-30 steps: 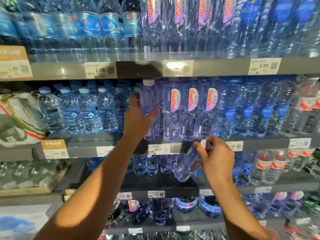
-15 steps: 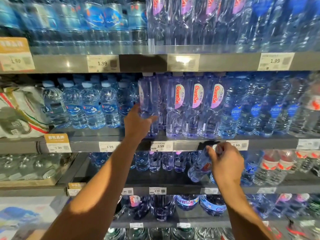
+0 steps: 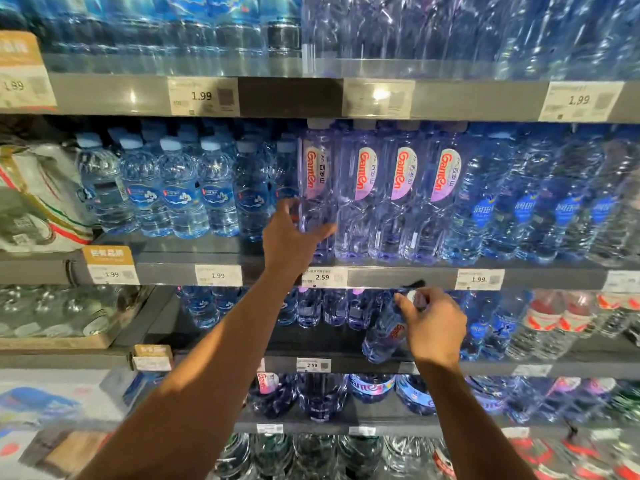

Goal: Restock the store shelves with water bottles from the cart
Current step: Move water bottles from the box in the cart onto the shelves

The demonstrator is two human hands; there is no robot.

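My left hand [image 3: 292, 239] grips the lower body of a tall clear bottle with a pink Ganten label [image 3: 317, 188], which stands upright on the middle shelf [image 3: 398, 277] at the left end of a row of like bottles [image 3: 405, 192]. My right hand [image 3: 433, 327] holds a second, smaller Ganten bottle [image 3: 386, 332] by its neck and cap. That bottle hangs tilted, base down to the left, just below the middle shelf's front edge and in front of the shelf under it.
Shorter blue-labelled bottles [image 3: 173, 192] fill the middle shelf to the left and taller blue ones [image 3: 540, 202] to the right. Price tags [image 3: 323, 277] line the shelf edges. A packed shelf [image 3: 287, 95] sits close above. A white sack [image 3: 31, 202] lies at far left.
The tall bottle in my left hand has turned so its label faces outward, and it stands lined up with its row. My right hand keeps the smaller bottle below the shelf edge, shifted slightly right.
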